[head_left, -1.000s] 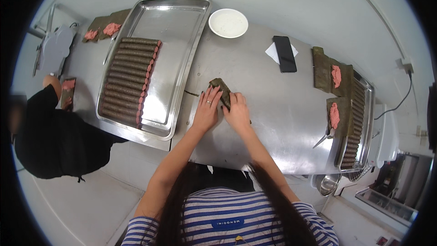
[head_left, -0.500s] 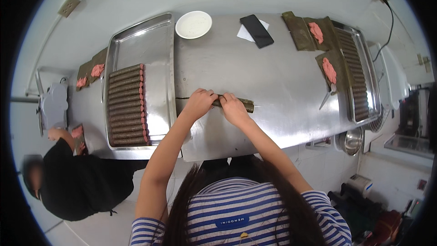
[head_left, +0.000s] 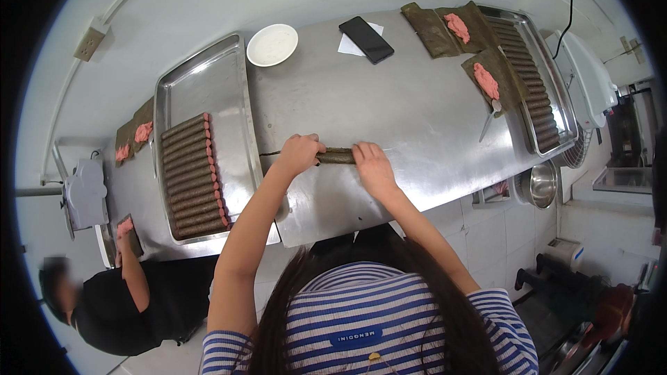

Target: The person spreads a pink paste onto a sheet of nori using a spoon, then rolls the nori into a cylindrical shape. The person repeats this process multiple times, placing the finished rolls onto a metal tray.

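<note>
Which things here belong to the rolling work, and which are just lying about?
Probably belong: dark roll in hand, dark sheets, pink filling, left tray, right tray, rolls in them, pale utensil.

Probably lying about: black phone, white paper under it. White bowl unclear.

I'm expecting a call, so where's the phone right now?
In the head view, the phone lies slightly right of centre at the far side of the table, partly on white paper, between the bowl and the green sheets.

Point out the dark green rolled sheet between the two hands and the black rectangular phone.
Dark green rolled sheet [head_left: 337, 157]: head view, its uncovered middle stretch.
Black rectangular phone [head_left: 367, 39]: head view, middle of its face.
</note>
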A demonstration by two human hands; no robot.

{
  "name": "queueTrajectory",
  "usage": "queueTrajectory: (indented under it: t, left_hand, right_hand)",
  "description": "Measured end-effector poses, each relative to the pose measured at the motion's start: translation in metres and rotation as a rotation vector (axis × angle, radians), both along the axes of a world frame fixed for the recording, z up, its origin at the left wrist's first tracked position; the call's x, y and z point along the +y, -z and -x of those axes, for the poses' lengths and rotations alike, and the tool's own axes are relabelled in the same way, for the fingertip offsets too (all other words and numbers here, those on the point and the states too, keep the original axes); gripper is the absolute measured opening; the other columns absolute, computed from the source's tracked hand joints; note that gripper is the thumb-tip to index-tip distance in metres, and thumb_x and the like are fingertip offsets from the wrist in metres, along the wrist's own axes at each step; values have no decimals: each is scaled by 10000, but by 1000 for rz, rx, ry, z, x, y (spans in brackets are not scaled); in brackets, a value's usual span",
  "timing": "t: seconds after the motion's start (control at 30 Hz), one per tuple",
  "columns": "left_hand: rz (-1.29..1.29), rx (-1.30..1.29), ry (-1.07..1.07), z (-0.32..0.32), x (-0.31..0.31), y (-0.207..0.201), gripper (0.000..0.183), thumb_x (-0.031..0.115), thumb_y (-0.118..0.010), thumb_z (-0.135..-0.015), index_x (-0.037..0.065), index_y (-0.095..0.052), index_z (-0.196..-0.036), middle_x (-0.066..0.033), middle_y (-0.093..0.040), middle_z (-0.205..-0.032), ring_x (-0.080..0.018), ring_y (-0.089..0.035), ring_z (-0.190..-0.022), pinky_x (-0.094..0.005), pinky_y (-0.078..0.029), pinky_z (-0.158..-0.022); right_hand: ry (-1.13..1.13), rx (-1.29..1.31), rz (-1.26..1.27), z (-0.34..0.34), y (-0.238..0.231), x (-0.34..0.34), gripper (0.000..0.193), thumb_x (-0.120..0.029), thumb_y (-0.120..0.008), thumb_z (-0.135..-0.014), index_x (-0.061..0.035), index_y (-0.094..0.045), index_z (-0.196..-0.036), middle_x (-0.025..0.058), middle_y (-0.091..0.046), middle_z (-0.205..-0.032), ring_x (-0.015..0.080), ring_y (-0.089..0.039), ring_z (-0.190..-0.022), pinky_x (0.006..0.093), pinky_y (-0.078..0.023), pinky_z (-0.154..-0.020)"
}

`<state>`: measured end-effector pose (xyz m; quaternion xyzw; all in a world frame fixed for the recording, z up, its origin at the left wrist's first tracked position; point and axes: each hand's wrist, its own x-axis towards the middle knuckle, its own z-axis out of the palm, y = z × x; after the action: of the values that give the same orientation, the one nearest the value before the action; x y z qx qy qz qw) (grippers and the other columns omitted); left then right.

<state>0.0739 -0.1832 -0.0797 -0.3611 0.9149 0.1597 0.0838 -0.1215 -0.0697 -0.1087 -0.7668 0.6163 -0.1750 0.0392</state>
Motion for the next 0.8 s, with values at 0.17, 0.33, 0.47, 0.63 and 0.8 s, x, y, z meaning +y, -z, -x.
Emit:
queueTrajectory:
  t: [0.17,0.33,0.47,0.63,0.8]
  left_hand:
    - [-194,-47,9,12,-23,-10,380,132,-774,-632,165,-668,-995,-15,-666,-854,-239,-634,-878,-381,-491,-782]
    - [-218,29,-16,8,-28,-13,437,134,-775,-618,143,-623,-1027,-21,-654,-919,-240,-630,-881,-387,-483,-795]
    - [76,166,58,-4,-6,-8,418,133,-771,-623,127,-597,-1003,-34,-622,-913,-244,-624,-868,-380,-472,-818]
    - [210,108,60,-15,9,4,297,100,-706,-691,122,-585,-961,-44,-611,-871,-247,-622,-864,-368,-467,-828]
    - [181,54,48,-16,5,9,237,89,-666,-729,114,-592,-953,-54,-631,-871,-260,-630,-850,-384,-481,-809]
  right_hand:
    - [-168,-31,80,-29,8,-19,317,-57,-558,-762,40,-562,-1064,118,-526,-1010,257,-527,-978,344,-467,-859]
    - [-136,44,25,-37,14,-23,290,-64,-543,-773,51,-572,-1038,116,-525,-987,243,-528,-963,328,-473,-847]
    - [-109,111,56,-37,18,-24,270,-79,-556,-771,37,-600,-1012,97,-534,-965,224,-522,-969,318,-470,-854]
    - [-102,104,70,-38,19,-25,263,-78,-559,-771,37,-607,-1003,92,-539,-956,224,-527,-959,315,-474,-847]
    - [-58,98,121,-31,22,-22,239,-77,-562,-767,25,-606,-980,96,-543,-947,227,-535,-946,316,-480,-839]
